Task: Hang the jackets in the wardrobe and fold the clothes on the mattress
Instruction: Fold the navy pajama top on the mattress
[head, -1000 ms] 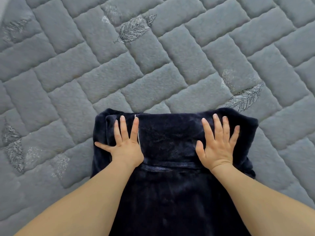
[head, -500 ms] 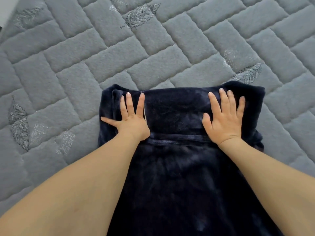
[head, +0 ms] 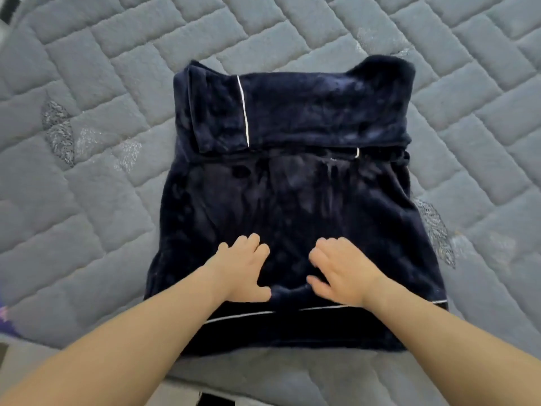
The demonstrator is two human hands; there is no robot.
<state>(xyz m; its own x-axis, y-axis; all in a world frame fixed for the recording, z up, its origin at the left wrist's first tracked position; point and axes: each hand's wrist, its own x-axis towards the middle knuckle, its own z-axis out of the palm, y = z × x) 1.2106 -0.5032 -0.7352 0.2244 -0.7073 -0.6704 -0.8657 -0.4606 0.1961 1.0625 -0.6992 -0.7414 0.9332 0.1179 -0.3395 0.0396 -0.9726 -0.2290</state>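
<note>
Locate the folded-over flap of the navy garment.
In the head view the folded flap lies across the far end of the navy fleece garment, on the grey quilted mattress, beyond both hands.

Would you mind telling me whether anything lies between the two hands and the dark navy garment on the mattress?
Nothing visible does. The left hand and the right hand already lie directly on the navy garment, near its close edge, and only the grey quilted mattress surrounds it.

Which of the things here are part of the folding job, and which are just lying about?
Part of the job: navy garment, grey quilted mattress, left hand, right hand.

Just lying about: purple item at the left edge, too cropped to identify.
</note>
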